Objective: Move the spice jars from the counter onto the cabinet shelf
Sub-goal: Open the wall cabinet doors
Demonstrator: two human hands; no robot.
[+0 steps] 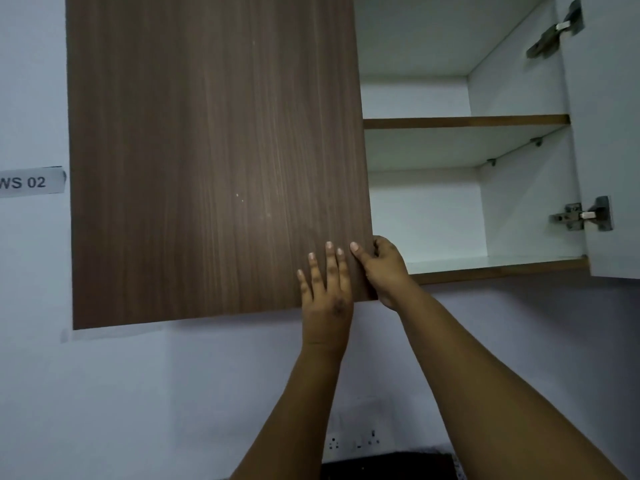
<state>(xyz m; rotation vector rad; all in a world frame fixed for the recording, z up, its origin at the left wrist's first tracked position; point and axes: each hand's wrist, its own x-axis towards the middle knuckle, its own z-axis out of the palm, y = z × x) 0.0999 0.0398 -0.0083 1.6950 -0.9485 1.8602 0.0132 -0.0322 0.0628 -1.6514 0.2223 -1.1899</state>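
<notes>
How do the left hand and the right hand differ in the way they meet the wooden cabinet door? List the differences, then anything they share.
The left hand lies flat on the face of the wooden cabinet door with fingers straight; the right hand curls round the door's edge. The left hand sits fully on the door front; the right hand wraps in from the open cabinet side. Both touch the door's lower right corner.

A wall cabinet's left door [214, 157] stands before its left half; to its right, a shelf [464, 121] sits above the cabinet floor [498, 266]. The right door [613, 133] swings outward on two hinges. A label [31, 181] hangs left of the cabinet, wall sockets [353, 441] below
</notes>
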